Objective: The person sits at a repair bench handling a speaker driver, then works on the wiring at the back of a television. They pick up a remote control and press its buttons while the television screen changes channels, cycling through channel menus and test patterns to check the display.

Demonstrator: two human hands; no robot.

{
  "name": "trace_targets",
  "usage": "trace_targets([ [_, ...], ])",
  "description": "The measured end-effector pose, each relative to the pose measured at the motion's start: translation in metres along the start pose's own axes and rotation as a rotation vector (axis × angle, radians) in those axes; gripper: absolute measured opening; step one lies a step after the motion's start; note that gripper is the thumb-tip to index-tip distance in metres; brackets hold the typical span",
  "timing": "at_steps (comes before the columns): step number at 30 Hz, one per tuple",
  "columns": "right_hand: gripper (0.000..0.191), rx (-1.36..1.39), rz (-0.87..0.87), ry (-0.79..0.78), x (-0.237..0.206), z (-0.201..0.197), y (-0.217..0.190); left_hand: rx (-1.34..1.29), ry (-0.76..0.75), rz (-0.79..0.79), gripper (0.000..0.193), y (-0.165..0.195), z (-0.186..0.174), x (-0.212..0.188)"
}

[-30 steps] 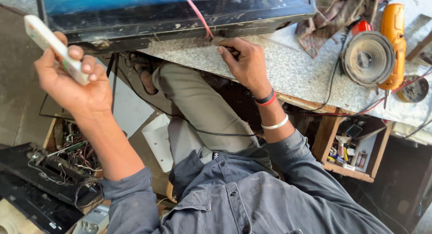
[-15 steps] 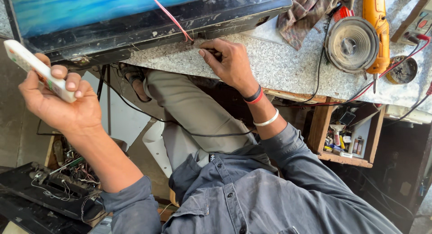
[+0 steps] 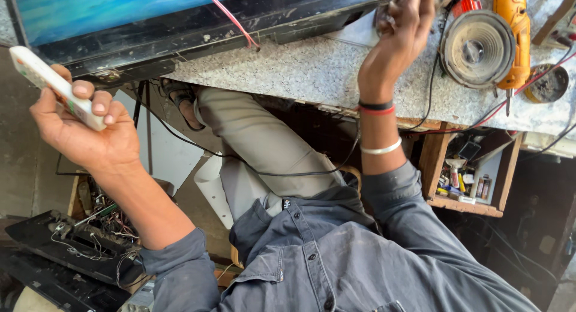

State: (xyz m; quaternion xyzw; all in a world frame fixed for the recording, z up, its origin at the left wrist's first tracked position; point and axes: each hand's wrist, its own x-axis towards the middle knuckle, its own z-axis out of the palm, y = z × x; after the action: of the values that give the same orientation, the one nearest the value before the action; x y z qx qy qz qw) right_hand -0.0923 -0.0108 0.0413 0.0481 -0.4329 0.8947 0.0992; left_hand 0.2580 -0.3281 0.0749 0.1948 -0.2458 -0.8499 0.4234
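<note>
L hand [image 3: 84, 132] grips white remote [image 3: 54, 87]; R hand [image 3: 399, 33] raised by TV [image 3: 180, 12] edge.

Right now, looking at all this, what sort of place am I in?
Most likely a small electronics repair shop. A flat screen with a loose red wire lies on the stone-topped bench, a bare speaker cone sits beside it, and an opened black chassis with tangled wiring lies on the floor.
</note>
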Motion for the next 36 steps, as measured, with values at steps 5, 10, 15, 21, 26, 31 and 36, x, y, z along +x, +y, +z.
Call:
trace_targets([
  [5, 0.019, -0.016, 0.373, -0.294, 0.027, -0.012, 0.000, -0.009, 0.018, -0.010, 0.023, -0.007, 0.002, 0.003],
  [10, 0.025, -0.176, 0.361, -0.322, 0.026, -0.011, -0.001, -0.004, 0.014, -0.007, 0.023, -0.011, 0.001, 0.005],
  [15, 0.032, -0.239, 0.263, -0.361, 0.021, -0.015, -0.006, -0.007, 0.003, -0.025, 0.025, -0.008, -0.004, 0.008],
  [21, 0.031, -0.202, 0.265, -0.360, 0.023, -0.021, -0.003, 0.016, -0.009, 0.006, 0.026, -0.011, -0.008, 0.008],
  [26, 0.030, -0.195, 0.280, -0.343, 0.022, -0.021, -0.001, 0.006, -0.022, -0.003, 0.026, -0.010, -0.009, 0.008],
  [31, 0.028, -0.225, 0.279, -0.275, 0.017, -0.017, -0.009, -0.006, -0.033, -0.048, 0.025, -0.005, -0.012, 0.007],
  [36, 0.033, -0.383, 0.328, -0.324, 0.022, -0.021, -0.008, 0.007, -0.064, -0.073, 0.024, 0.004, -0.022, 0.004],
])
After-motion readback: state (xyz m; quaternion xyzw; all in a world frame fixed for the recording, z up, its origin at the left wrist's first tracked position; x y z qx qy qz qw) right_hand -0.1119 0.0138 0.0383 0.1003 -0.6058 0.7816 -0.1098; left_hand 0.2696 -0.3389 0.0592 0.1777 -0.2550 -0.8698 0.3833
